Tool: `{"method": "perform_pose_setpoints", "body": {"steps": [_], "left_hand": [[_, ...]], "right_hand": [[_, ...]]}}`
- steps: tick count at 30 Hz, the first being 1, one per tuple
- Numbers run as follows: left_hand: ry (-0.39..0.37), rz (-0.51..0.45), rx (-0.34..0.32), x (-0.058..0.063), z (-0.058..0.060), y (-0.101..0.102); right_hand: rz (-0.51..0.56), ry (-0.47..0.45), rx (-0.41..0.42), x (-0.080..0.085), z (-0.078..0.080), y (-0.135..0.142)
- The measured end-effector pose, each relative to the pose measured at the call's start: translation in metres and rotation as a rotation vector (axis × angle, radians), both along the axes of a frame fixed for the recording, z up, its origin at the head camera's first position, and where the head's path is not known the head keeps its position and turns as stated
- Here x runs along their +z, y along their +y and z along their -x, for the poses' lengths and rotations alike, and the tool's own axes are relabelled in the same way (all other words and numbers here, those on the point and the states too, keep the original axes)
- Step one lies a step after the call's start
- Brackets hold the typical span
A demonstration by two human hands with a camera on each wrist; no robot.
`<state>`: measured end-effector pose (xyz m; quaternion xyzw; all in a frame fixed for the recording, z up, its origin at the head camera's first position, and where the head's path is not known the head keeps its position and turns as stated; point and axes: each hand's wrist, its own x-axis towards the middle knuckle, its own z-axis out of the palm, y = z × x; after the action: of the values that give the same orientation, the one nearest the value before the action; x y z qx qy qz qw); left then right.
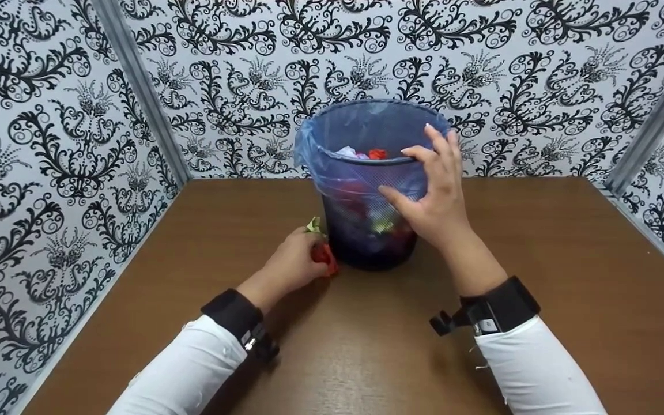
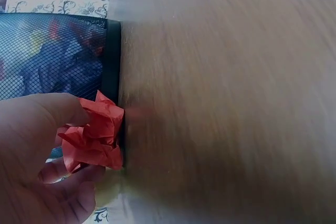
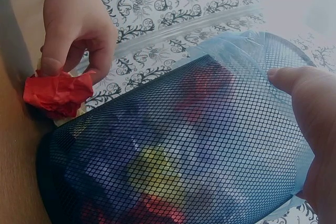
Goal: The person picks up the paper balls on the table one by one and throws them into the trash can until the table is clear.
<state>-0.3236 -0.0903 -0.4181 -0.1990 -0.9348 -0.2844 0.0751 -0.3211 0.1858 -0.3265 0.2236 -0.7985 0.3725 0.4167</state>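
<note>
My left hand [image 1: 294, 259] pinches a crumpled red paper [image 2: 97, 135] at the left foot of the wastebasket. The paper is low, close to the tabletop. Beyond those fingers, a crumpled yellow-green paper [image 1: 314, 226] shows beside the basket; whether the hand touches it I cannot tell. The dark mesh wastebasket [image 3: 173, 145] stands upright, lined with a blue plastic bag [image 1: 314, 144] folded over its rim. On its near right side rests my right hand [image 1: 438, 190], fingers spread by the rim and thumb against the bagged mesh. Crumpled papers [image 1: 377, 154] of several colours lie inside.
The basket stands on a brown wooden table [image 1: 332, 357]. Behind and to the sides rise panels [image 1: 240, 75] with black floral patterns, joined by grey metal posts [image 1: 142, 92]. Both wrists wear black straps [image 1: 502, 308] with small devices.
</note>
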Motion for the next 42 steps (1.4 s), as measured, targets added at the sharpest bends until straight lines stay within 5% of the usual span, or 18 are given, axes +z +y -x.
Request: {"method": "perform_pose_setpoints", "body": {"steps": [12, 18, 27, 38, 42], "left_hand": [[-0.034, -0.108, -0.055, 0.024, -0.007, -0.024], [-0.033, -0.151, -0.023, 0.048, -0.008, -0.046], [-0.026, -0.247, 0.025, 0.110, -0.001, -0.065], [0.071, -0.271, 0.090, 0.198, 0.004, -0.044], [0.117, -0.288, 0.112, 0.222, 0.003, -0.029]], "right_hand": [[-0.010, -0.010, -0.008, 0.001, -0.002, 0.001], [-0.002, -0.012, 0.000, 0.000, -0.001, -0.001], [0.005, -0.016, 0.001, 0.000, 0.000, 0.001], [0.009, 0.011, 0.007, -0.001, 0.001, 0.001], [0.003, 0.001, 0.004, 0.001, 0.000, 0.001]]}}
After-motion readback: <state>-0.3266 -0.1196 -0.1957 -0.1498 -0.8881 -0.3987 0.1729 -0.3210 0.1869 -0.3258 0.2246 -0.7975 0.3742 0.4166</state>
